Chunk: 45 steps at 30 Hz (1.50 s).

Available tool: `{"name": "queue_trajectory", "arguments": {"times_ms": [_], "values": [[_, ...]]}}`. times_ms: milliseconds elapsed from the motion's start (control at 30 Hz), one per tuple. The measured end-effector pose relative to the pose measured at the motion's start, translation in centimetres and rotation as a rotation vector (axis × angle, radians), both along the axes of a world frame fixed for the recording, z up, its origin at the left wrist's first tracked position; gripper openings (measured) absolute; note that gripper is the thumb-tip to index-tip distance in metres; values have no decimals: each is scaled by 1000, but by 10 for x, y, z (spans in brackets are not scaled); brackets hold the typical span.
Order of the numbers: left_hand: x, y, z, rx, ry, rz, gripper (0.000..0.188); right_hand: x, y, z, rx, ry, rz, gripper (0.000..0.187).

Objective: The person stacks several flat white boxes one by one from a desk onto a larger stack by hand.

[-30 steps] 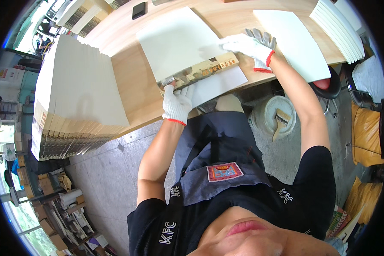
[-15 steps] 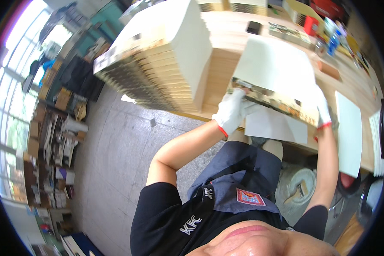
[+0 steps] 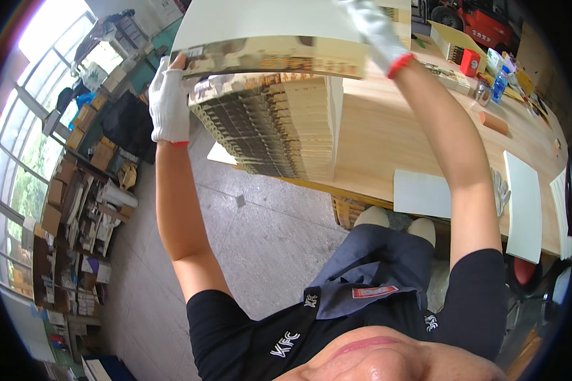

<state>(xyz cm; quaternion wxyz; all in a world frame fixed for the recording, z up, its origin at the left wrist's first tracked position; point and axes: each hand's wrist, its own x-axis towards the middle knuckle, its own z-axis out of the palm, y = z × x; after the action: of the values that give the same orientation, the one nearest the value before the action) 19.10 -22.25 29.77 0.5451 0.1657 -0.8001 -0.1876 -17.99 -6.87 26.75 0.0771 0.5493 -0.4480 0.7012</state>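
My left hand (image 3: 170, 108), in a white knit glove with a red cuff, grips the left end of a thick book (image 3: 267, 57). Its bare thumb tip presses on the patterned edge facing me. My right hand (image 3: 375, 28), gloved alike and blurred by motion, is at the book's right side, its fingertips partly cut off by the upper edge of the picture. The book has a plain white top and is held level over a tall stack of similar books (image 3: 273, 127). Whether it touches the stack, I cannot tell.
On the wooden table (image 3: 388, 140) lie a white sheet (image 3: 422, 192), a white board (image 3: 522, 206), a loose glove (image 3: 500, 190) and a brown block (image 3: 493, 122). A blue bottle (image 3: 501, 84), glass jar (image 3: 482, 94) and red box (image 3: 469, 62) stand farther back. Cluttered shelves (image 3: 76, 235) line the left.
Both hands have lifted the book from the table in front of me and carried it left and away, over the stack. The white sheet beneath is now more exposed.
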Motion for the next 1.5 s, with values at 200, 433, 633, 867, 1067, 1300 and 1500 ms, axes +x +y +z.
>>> {"name": "queue_trajectory", "arguments": {"times_ms": [200,433,633,867,1067,1300,1500], "values": [[20,-48,-35,229,-460,349,55,46,-23,-3,763,-13,-205,49],[15,-42,-44,323,-391,271,46,39,-12,-16,805,111,-312,46],[24,-53,-50,453,-294,272,49,53,-14,-12,845,157,-302,44],[-10,-11,-34,197,-125,441,39,51,34,-5,557,367,-533,51],[-35,72,-71,-413,343,3,36,156,179,-5,663,802,-45,29],[-204,309,-135,63,-244,-993,40,175,373,-45,975,798,-173,26],[-341,487,-256,555,-1116,-1364,48,180,475,-54,1401,678,-495,23]]}}
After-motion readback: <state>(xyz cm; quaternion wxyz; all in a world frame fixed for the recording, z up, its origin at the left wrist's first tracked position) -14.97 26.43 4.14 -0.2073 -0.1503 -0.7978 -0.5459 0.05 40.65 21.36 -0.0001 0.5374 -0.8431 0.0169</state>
